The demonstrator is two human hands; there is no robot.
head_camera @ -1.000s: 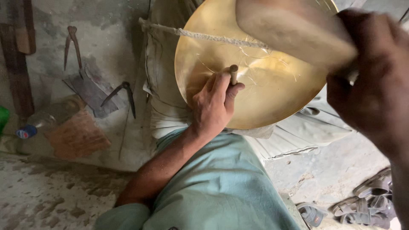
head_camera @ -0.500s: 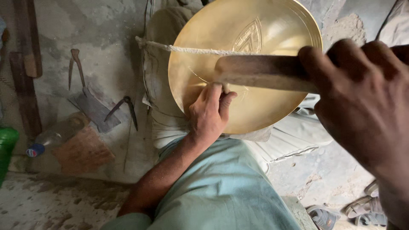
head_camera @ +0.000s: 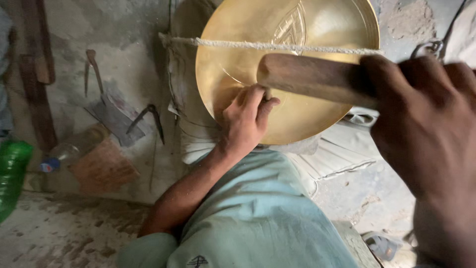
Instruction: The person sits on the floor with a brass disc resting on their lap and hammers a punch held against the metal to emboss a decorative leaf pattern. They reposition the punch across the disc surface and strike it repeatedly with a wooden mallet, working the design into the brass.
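We are pinching a small chisel [head_camera: 268,94] in our left hand [head_camera: 246,120] against the brass plate [head_camera: 297,69], while our right hand [head_camera: 421,119], fist closed on a wooden mallet [head_camera: 312,79], is lying right of it, shaft crosswise.

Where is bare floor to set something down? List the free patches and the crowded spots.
Free: dusty floor below the clear bottle and basket; rough ground right of the knee. Crowded: brass plate, with left hand, right hand, wooden handle.
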